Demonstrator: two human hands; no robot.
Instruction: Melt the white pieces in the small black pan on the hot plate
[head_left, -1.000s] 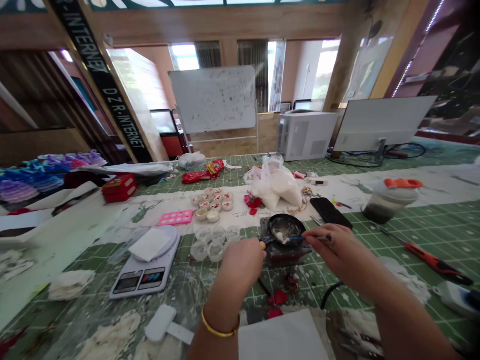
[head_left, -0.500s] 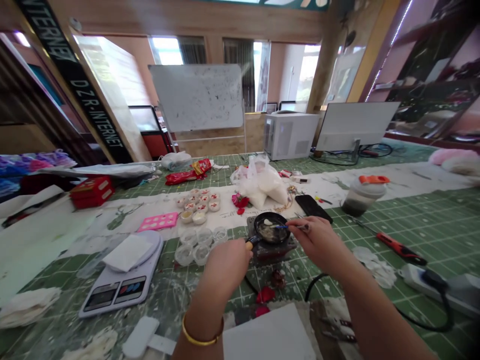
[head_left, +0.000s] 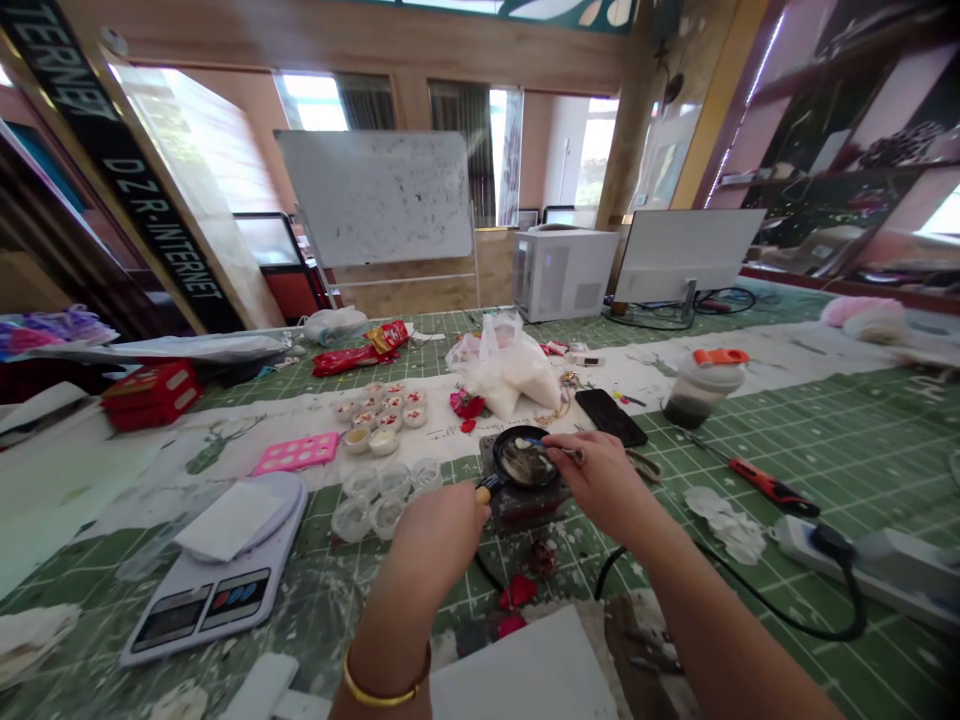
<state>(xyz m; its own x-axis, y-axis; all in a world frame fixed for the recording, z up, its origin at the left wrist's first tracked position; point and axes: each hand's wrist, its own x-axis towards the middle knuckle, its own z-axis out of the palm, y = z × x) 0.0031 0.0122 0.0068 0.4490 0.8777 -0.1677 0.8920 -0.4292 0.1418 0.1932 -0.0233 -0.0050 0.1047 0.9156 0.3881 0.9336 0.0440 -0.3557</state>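
My left hand (head_left: 441,532) is closed on the short handle of a small black frying pan (head_left: 534,475), which rests on a compact hot plate (head_left: 529,513). Clear melted-looking liquid with a white lump lies in the pan. My right hand (head_left: 606,482) pinches a thin tool with a blue shaft (head_left: 537,443); its tip reaches into the pan beside the lump. What the tip looks like is too small to tell. Left of the pan are several empty clear cups (head_left: 390,515), and behind them several small filled cups (head_left: 384,441), some topped with red bits.
A kitchen scale (head_left: 217,590) and pink mold (head_left: 297,453) stand left. Behind the pan sits a bag of white granules (head_left: 510,378), near a phone (head_left: 611,416). A lidded container (head_left: 703,388), red-handled screwdriver (head_left: 776,487) and power strip (head_left: 847,560) with a black cable lie right.
My view has turned slightly right, so things sit further left. My right hand has moved the blue-shafted tool further over the pan. My left hand keeps its hold on the handle.
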